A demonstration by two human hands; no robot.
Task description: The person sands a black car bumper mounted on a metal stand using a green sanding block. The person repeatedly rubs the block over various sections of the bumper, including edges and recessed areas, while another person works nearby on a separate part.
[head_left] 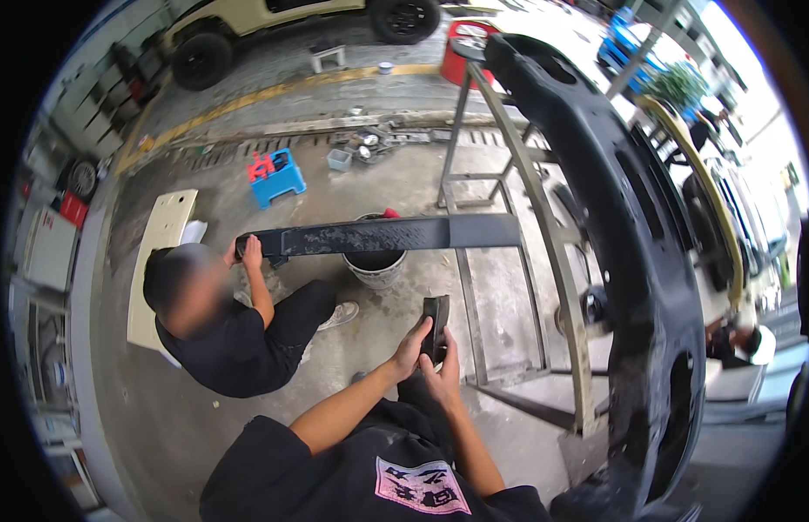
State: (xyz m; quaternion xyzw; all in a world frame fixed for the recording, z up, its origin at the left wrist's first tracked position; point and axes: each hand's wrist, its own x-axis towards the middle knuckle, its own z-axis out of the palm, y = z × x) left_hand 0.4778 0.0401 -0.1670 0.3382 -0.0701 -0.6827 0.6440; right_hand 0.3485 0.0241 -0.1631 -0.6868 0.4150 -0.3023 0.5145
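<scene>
Between my two hands is a small dark piece (436,310), black and roughly oblong; its exact kind I cannot make out. My left hand (411,346) is closed around its left side, with the thumb near its face. The fingers of my right hand (444,372) grip its lower right part. Ahead of my hands, a long black panel (369,237) with a wet-looking, spotted surface reaches over a bucket (378,276). A crouching co-worker (239,331) at the left holds that panel's left end.
A metal stand (543,217) rises at the right, and a large black bumper-like part (626,191) rests along it. A blue stool (278,183) with red items stands farther off. Behind the co-worker leans a cream panel (146,300). A cream vehicle (274,22) is at the back.
</scene>
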